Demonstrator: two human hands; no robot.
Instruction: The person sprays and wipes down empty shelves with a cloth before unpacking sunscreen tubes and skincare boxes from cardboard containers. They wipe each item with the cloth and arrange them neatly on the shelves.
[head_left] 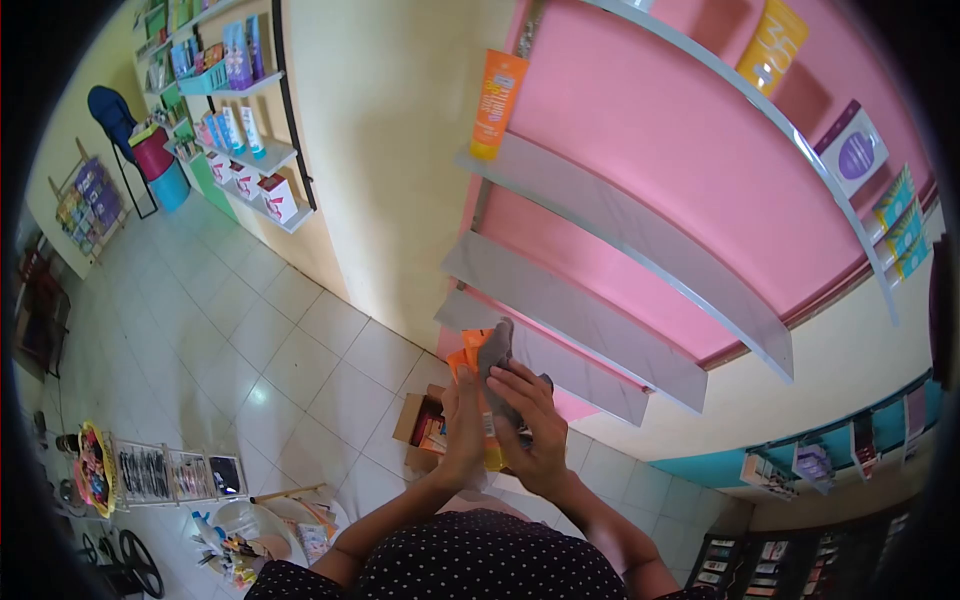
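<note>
My left hand holds an orange tube upright in front of me. My right hand presses a grey cloth against the tube. Both hands are close together, just below the lowest grey shelf of the pink wall unit. A matching orange tube stands on the upper grey shelf.
An open cardboard box with products sits on the tiled floor under my hands. Boxes stand on the top shelf: yellow and purple-white. More stocked shelves line the far wall; display stands are at lower left.
</note>
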